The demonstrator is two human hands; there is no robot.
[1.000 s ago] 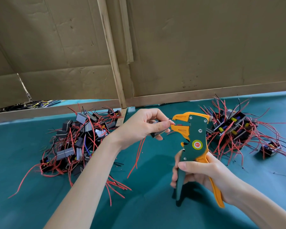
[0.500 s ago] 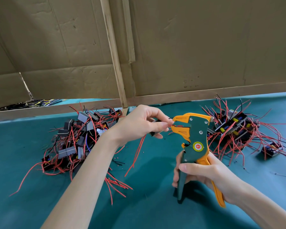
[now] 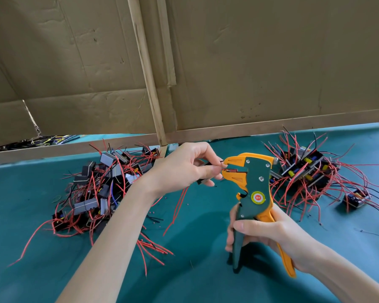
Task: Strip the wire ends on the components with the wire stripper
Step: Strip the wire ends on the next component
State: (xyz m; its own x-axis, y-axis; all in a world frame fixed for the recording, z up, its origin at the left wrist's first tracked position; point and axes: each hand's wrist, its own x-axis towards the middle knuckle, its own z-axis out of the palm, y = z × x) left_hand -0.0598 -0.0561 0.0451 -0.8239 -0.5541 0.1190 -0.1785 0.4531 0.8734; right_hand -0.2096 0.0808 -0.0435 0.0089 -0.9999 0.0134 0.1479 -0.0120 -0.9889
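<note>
Teal worktop carries 2 tangles of wired parts: a left heap at 9 o'clock of the hands and a right heap at 3 o'clock, with 1 loose component beyond it. Cardboard panels wall off the 12 o'clock side.

Centre frame, the wire stripper stands nearly upright, handles at 6 o'clock, jaws facing 9 o'clock. The right hand has its grip wrapped round both handles. The left hand pinches a small dark component, whose red wire end lies between the jaws. A round sticker reads "DK".
</note>
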